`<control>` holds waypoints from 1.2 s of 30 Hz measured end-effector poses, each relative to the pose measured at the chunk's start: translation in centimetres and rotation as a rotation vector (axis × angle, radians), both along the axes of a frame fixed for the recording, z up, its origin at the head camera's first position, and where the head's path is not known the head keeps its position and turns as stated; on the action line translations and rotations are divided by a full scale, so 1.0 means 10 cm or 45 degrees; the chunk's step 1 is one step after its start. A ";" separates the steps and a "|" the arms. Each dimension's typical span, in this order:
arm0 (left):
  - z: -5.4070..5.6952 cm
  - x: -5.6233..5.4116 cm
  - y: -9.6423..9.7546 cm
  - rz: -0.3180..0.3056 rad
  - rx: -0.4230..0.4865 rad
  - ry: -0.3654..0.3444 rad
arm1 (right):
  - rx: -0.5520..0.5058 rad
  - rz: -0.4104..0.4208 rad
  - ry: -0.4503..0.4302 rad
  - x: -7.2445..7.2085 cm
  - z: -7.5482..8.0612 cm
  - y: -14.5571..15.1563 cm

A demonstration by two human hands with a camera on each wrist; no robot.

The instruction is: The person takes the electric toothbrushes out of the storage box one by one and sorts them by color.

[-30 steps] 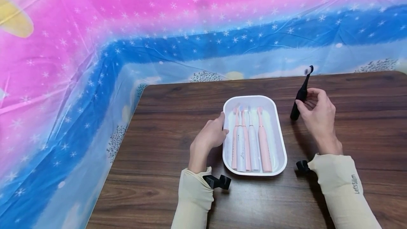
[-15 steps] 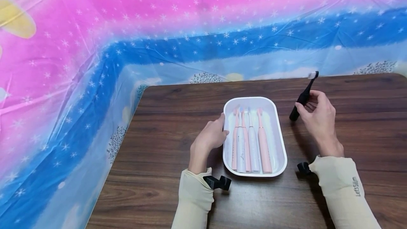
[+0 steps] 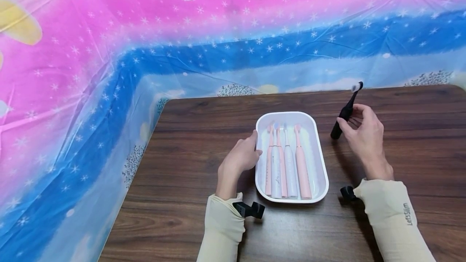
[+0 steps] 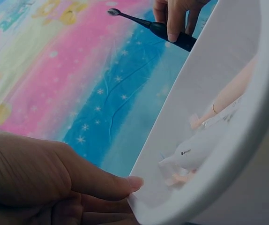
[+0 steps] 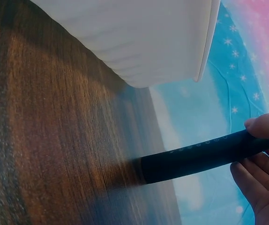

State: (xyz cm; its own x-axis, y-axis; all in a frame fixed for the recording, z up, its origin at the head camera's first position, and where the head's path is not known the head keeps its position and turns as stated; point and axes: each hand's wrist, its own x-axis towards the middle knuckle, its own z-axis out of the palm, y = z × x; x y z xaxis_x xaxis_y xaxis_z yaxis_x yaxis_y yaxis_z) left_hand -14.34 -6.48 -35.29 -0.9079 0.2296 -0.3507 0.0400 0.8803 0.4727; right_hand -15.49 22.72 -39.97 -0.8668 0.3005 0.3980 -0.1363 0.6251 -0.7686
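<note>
On the table stands a white plastic tray point(image 3: 314, 161) with rounded corners. Several pink and white electric toothbrushes point(image 3: 303, 173) lie side by side in it, heads toward the far end. My left hand point(image 3: 240, 153) grips the tray's left side, thumb point(image 4: 115, 185) on the rim and fingers outside, beneath it. Right of the tray, my right hand point(image 3: 365, 132) pinches a black electric toothbrush point(image 3: 336, 129) between thumb and fingers. The toothbrush is upright with a slight lean to the right, bristles at the top. Its base point(image 5: 148, 168) is right at the tabletop.
The dark wood-grain table point(image 3: 174, 165) extends to both sides of the tray. Behind it and along its left hangs a pink and blue snowflake cloth point(image 3: 204, 51). Black camera mounts point(image 3: 249, 209) stick out from both sleeves.
The black toothbrush has turned and tilted slightly in my right hand, its head shifting a little right and down. My left hand and the tray have stayed put.
</note>
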 end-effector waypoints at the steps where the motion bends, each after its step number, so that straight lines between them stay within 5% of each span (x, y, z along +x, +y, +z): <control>1: 0.00 0.00 0.00 0.000 -0.003 0.000 | 0.000 0.002 -0.002 0.00 0.00 0.00; 36: 0.02 0.00 0.02 0.009 -0.008 -0.023 | 0.020 -0.015 0.039 0.04 0.04 0.02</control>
